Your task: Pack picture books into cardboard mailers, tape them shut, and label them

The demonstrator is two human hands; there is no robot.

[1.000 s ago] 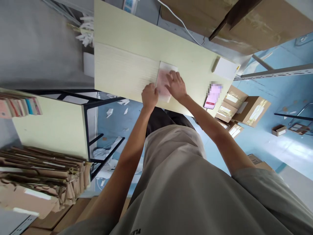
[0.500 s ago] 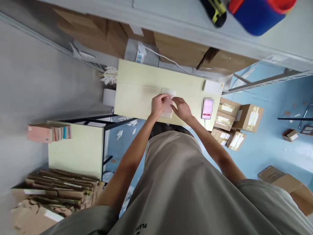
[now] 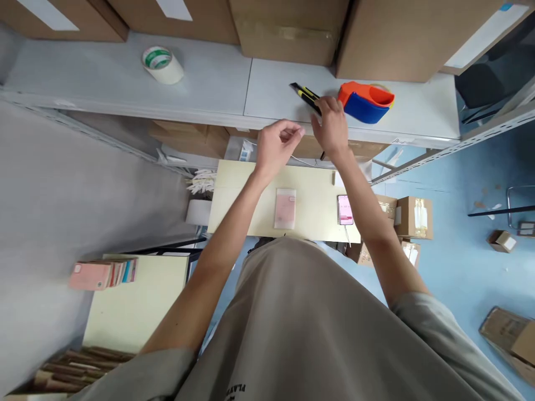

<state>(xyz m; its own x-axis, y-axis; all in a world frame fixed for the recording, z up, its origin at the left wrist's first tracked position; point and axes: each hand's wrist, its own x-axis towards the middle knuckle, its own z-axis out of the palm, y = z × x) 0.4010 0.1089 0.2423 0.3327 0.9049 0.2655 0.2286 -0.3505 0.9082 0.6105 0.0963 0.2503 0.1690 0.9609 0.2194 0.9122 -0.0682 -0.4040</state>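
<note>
My right hand (image 3: 332,125) is at the edge of the upper grey shelf, fingers and thumb curled round the near end of a black-and-yellow utility knife (image 3: 304,96). The knife still lies along the shelf surface. Lower and to the left, my left hand (image 3: 278,146) hangs in front of the shelf edge with thumb and fingertips pinched together; whatever may be between them is too small to make out. Below both hands, a flat pink notebook (image 3: 286,209) in what looks like a clear sleeve lies on the pale yellow table (image 3: 238,206).
An orange-and-blue tape dispenser (image 3: 365,103) stands right of the knife, and a tape roll (image 3: 162,65) sits further left on the shelf. Cardboard boxes (image 3: 288,33) line its back. A phone (image 3: 345,210) lies on the table; pink booklets (image 3: 100,274) stand on a side table.
Both hands have left the pink notebook and risen to the shelf. The right one has reached the utility knife. The view has tilted up, showing more of the shelf.
</note>
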